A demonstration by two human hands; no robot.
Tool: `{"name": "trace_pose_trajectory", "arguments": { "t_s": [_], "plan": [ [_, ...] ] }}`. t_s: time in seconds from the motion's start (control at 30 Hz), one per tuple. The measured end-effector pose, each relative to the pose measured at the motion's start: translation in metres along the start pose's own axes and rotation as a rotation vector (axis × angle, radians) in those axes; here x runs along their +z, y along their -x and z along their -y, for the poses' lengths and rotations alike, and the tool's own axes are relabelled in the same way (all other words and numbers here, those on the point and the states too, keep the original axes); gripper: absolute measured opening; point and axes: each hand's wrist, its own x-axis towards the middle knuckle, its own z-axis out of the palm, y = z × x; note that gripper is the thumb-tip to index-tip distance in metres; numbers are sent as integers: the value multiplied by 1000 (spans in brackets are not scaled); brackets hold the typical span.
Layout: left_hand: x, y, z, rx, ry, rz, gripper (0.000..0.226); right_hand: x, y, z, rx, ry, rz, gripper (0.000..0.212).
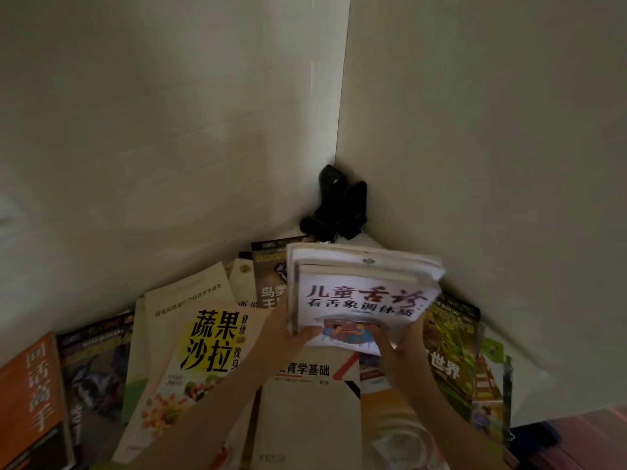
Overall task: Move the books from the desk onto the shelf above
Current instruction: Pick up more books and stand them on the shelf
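A small stack of books, topped by a white one with black and red characters, is lifted above the desk. My left hand grips its lower left edge and my right hand grips its lower right edge. Beneath them many more books lie spread over the desk: a yellow fruit-salad book, a white textbook, a green nature book, an orange book and a dark one. No shelf shows in the frame.
Two black speakers with a cable stand in the far corner where the two pale walls meet. A strip of reddish floor shows at the lower right past the desk's edge.
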Motion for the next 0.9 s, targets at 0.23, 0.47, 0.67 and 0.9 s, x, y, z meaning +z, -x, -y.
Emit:
{"name": "trace_pose_trajectory", "arguments": {
  "t_s": [0.23,0.47,0.67,0.9],
  "plan": [
    [19,-12,15,-43,87,-16,79,0,-4,-14,50,-44,-58,62],
    [-11,-6,-23,-16,146,-119,57,22,-9,36,38,-174,-119,52],
    [-128,51,-93,123,75,-317,49,101,-13,140,-103,-297,63,60],
    [-251,226,-121,96,6,-715,42,233,74,241,-259,-453,448,61]
  ]
}}
